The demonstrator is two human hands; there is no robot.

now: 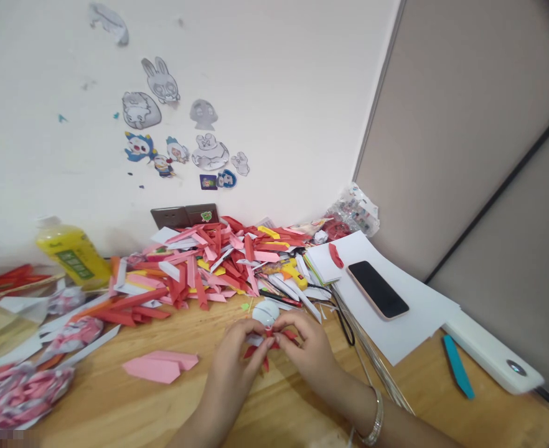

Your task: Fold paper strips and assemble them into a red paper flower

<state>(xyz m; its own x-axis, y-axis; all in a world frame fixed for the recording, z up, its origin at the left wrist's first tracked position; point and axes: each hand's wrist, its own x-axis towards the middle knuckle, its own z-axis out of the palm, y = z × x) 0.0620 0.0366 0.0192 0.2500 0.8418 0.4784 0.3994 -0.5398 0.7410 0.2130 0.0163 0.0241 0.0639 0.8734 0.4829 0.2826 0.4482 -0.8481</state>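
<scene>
Close together over the wooden table, my left hand (239, 354) and my right hand (305, 345) pinch a small red paper piece with pointed tips (266, 363) between thumbs and fingers. Its pointed red ends stick out below and beside the fingertips; the part being pinched is mostly hidden. Just beyond the fingertips is a white, rounded object (265, 312) with a dark line across it; I cannot tell whether it is joined to the red paper. To the left of my left hand lies a folded pink paper strip (160, 366).
A heap of red, pink, white and yellow folded paper (218, 255) lines the wall. A yellow glue gun (294, 274) sits at its right end. Further right are white sheets (396, 336), a phone (378, 289), and a teal strip (458, 366). A yellow bottle (73, 255) stands left.
</scene>
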